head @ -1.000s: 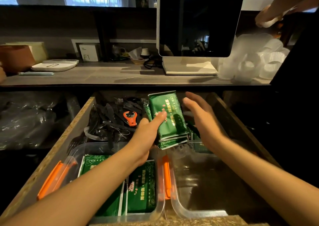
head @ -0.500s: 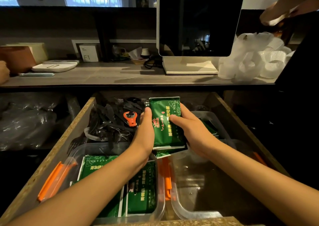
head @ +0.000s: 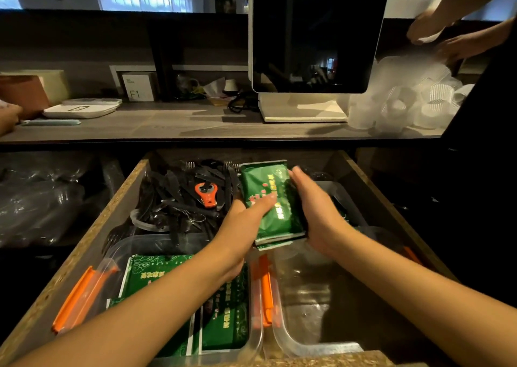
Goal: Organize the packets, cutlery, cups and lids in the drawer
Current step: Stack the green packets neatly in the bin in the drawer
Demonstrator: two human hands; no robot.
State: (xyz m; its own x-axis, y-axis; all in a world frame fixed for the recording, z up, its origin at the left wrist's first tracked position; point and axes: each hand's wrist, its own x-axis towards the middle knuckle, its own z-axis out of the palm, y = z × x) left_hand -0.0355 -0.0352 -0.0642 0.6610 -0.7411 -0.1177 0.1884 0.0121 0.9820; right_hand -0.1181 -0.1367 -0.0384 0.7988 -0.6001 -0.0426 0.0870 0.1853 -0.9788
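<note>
The stack of green packets point(head: 270, 204) is glossy, with gold lettering. At frame centre, my left hand point(head: 246, 221) and right hand point(head: 316, 210) clasp it between them, fingers curled round its sides.

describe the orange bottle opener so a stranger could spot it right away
Look in the open wooden drawer below the counter, at its back left section heaped with black plastic cutlery. The bottle opener lies on that heap, the only orange thing among the black pieces.

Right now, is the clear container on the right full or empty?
Empty, as far as shows: the right clear container shows only its bare bottom, while the left container holds green packets.
</note>
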